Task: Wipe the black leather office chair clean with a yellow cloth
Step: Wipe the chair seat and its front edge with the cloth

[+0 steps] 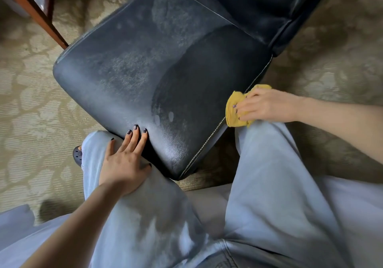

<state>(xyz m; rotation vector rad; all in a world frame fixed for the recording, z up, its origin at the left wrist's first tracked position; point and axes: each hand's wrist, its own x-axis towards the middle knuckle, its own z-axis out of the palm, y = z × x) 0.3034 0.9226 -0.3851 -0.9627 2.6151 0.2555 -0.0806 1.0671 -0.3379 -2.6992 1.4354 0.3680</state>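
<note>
Right hand [263, 103] reaches in from the side, grip bunched around the yellow cloth [235, 110] on the chair [145, 64] edge, left hand [124, 159] lying flat, fingers spread.

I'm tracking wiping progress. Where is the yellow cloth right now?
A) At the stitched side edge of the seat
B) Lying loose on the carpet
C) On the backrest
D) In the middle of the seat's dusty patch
A: the right hand holds the bunched yellow cloth against the white-stitched side edge of the seat, away from the dusty patch.
</note>
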